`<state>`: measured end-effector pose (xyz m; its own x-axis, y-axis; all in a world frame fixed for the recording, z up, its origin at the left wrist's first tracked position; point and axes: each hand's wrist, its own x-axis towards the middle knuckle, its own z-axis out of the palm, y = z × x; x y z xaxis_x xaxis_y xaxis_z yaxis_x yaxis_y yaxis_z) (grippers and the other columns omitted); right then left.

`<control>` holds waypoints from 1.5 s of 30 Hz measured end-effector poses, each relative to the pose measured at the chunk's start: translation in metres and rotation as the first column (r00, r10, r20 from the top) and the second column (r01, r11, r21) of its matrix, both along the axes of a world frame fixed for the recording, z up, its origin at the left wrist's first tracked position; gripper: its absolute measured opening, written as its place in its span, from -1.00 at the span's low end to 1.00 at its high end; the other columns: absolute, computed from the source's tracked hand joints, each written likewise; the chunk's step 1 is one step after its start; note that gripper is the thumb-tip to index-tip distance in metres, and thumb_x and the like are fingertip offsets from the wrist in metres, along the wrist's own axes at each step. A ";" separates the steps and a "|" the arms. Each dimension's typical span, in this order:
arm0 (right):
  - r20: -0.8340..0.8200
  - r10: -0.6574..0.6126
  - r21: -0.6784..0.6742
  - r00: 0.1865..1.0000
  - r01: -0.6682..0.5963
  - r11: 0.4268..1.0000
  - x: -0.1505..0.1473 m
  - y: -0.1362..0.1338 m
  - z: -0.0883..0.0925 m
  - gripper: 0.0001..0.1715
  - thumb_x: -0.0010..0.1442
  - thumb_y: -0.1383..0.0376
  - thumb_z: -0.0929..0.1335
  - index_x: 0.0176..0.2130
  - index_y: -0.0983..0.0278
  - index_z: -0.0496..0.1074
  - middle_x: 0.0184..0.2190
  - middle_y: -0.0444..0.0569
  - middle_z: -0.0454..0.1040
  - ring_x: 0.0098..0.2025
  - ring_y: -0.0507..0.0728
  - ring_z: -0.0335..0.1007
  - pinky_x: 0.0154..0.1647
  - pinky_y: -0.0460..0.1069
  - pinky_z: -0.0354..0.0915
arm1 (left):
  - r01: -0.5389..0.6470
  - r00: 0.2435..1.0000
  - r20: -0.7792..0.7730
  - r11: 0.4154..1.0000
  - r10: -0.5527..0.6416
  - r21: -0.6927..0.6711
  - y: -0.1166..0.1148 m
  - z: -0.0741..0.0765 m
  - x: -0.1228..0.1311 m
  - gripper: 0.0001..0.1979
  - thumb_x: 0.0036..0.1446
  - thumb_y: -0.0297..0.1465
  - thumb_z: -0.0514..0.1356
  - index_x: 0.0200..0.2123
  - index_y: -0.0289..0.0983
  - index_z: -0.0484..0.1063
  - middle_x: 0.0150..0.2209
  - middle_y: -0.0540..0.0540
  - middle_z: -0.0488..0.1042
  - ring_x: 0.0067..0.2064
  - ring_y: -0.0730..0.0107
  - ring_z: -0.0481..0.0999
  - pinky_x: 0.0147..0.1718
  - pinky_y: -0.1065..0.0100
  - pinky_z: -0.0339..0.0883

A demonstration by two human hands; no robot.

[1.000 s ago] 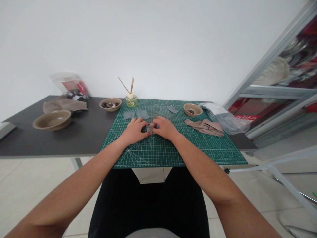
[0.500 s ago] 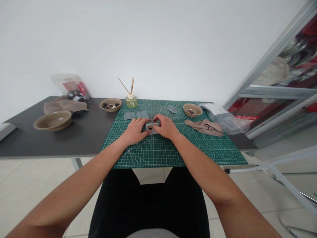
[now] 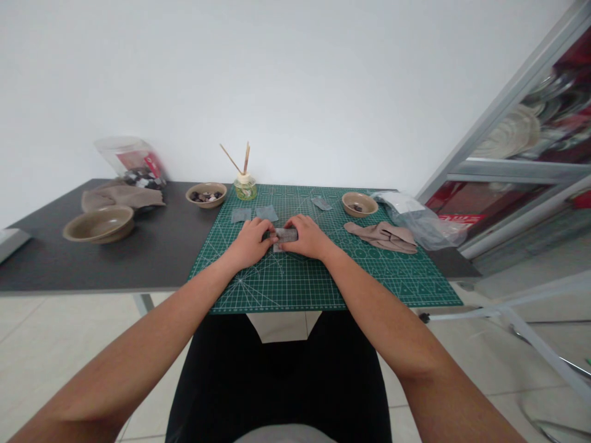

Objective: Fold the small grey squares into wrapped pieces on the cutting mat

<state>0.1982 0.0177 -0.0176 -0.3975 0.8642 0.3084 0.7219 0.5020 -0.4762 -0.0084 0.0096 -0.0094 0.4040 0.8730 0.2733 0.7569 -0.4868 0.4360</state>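
Note:
Between both hands, just above the green cutting mat [image 3: 277,289], is a small greyish, translucent packet [image 3: 287,235]. My left hand [image 3: 252,243] pinches its left end with thumb and fingers. At the other end, my right hand [image 3: 308,237] grips it with the fingers behind and the thumb in front. What lies inside the packet is too small and covered to make out. Beyond the left hand, two flat grey translucent pieces [image 3: 266,213] rest side by side on the mat. Another such piece [image 3: 321,203] lies farther back to the right.
At the back left are a bowl of stones [image 3: 206,195] and a reed diffuser [image 3: 245,186]. Farther left stand a larger bowl [image 3: 99,224], a brown cloth [image 3: 120,195] and a bag of stones [image 3: 138,169]. On the right are a small bowl [image 3: 359,205], a brown cloth [image 3: 383,237] and a plastic bag [image 3: 422,224].
The packet has been folded or turned over between my fingers; the dark spot on its face is now covered. My right fingers have shifted slightly along it.

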 end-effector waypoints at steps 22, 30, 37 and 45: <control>-0.359 -0.041 0.108 0.932 0.085 0.991 0.001 -0.003 0.012 -0.81 0.21 0.26 0.33 -0.15 0.22 0.45 -0.20 -0.03 0.55 -0.12 0.17 0.43 0.01 0.07 0.30 | -0.029 0.871 0.467 0.966 0.150 -0.256 -0.005 0.009 -0.003 -0.76 0.13 -0.17 0.21 -0.26 -0.22 0.44 -0.51 0.04 0.48 -0.49 0.38 0.43 -0.43 0.33 0.27; -0.293 0.040 0.049 0.955 -0.027 0.998 -0.003 -0.006 0.010 -0.36 0.08 0.34 0.39 0.17 0.23 0.34 -0.23 -0.08 0.57 -0.24 0.12 0.47 -0.12 0.01 0.31 | -0.064 0.887 0.436 0.976 0.151 -0.207 0.000 0.003 -0.006 -0.69 0.12 -0.20 0.20 -0.11 -0.23 0.45 -0.50 0.05 0.45 -0.45 0.35 0.43 -0.38 0.30 0.28; -0.213 -0.013 0.018 0.977 0.017 1.000 -0.003 -0.008 0.016 -0.87 0.16 0.22 0.39 -0.37 0.23 0.49 -0.46 -0.19 0.48 -0.38 0.04 0.34 -0.30 -0.07 0.14 | -0.049 0.840 0.511 0.964 0.181 -0.261 -0.002 0.004 -0.003 -0.79 0.08 -0.24 0.23 -0.25 -0.21 0.37 -0.51 0.06 0.42 -0.44 0.36 0.44 -0.38 0.31 0.30; -0.190 0.004 0.068 0.982 0.009 0.998 -0.005 -0.009 0.015 -0.86 0.22 0.29 0.38 -0.26 0.24 0.57 -0.30 -0.08 0.57 -0.22 0.11 0.45 -0.16 -0.02 0.24 | -0.070 0.885 0.440 0.978 0.152 -0.197 -0.005 0.005 -0.004 -0.82 0.09 -0.24 0.23 -0.28 -0.20 0.39 -0.51 0.08 0.38 -0.47 0.41 0.35 -0.44 0.35 0.20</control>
